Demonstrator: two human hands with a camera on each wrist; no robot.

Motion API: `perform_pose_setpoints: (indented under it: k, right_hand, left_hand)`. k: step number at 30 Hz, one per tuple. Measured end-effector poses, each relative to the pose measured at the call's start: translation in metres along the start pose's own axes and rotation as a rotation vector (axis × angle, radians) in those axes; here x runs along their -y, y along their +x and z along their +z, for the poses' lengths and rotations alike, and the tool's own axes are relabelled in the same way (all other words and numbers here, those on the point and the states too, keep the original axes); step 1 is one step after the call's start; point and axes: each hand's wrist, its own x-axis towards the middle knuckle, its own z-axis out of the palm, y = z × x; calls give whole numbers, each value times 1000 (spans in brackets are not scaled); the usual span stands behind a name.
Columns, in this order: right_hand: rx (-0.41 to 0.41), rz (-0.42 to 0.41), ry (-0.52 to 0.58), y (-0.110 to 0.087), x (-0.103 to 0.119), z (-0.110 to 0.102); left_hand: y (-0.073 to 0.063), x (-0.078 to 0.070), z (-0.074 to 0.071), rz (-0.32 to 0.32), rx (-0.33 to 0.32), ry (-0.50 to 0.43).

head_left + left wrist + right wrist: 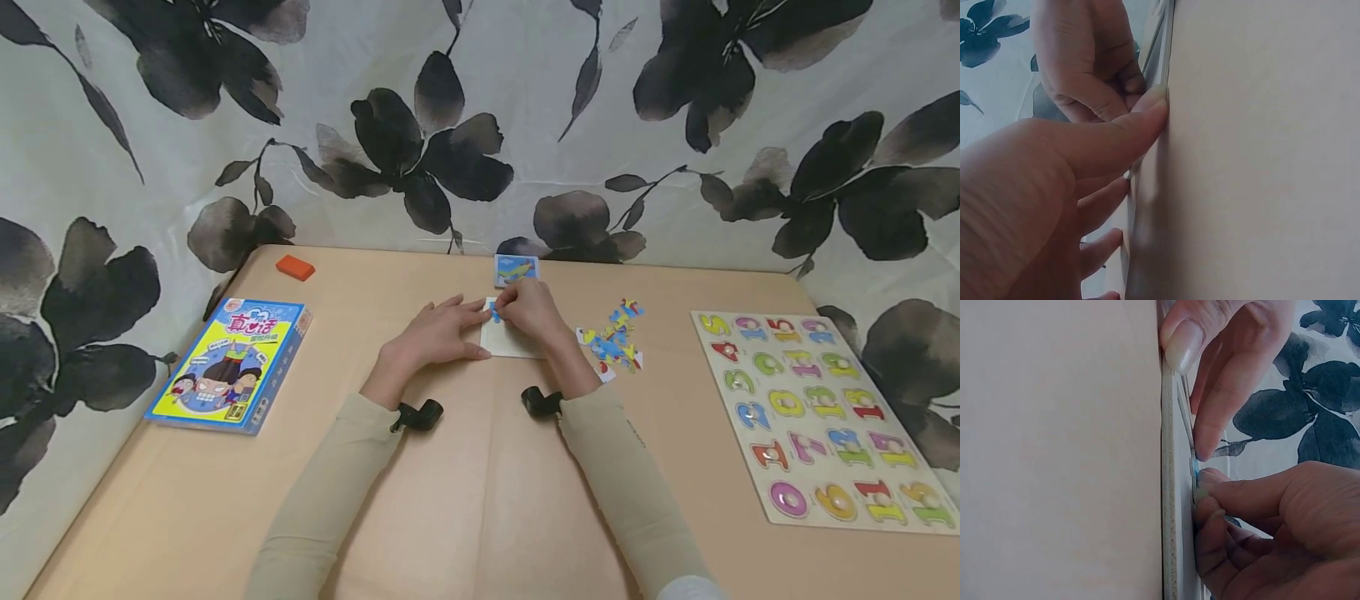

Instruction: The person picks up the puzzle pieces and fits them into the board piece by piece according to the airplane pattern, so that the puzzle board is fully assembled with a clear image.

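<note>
A small white puzzle board (507, 340) lies on the table between both hands. At its upper left, my right hand (534, 310) pinches a small blue puzzle piece (494, 313) between thumb and forefinger, right at the board's surface. The piece's blue edge also shows under the fingertips in the right wrist view. My left hand (438, 332) rests at the board's left side with its fingers extended. Its thumb (1185, 347) presses the near edge, and its forefinger reaches down close to the piece. Part of the board is hidden by the right hand.
Several loose puzzle pieces (617, 343) are heaped right of the board. Behind it lies a blue picture puzzle (516, 268). A colourful box (225, 367) and an orange block (296, 267) lie left. At far right is a number board (821, 417). Floral cloth (570, 125) hangs behind.
</note>
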Motion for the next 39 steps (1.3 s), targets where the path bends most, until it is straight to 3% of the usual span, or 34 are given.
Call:
perform_pose_setpoints:
  k: [8, 24, 35, 39]
  right_hand:
    - [25, 4, -58, 0, -2, -2]
    - [-29, -6, -113, -4, -6, -3]
    - [0, -4, -42, -3, -12, -8]
    - [45, -19, -41, -3, -13, -13]
  left_hand:
    - [-1, -3, -1, -3, 3, -5]
    - [0, -4, 3, 8, 10, 72]
    - [0, -9, 0, 32, 19, 103]
    - [-1, -11, -1, 35, 29, 111]
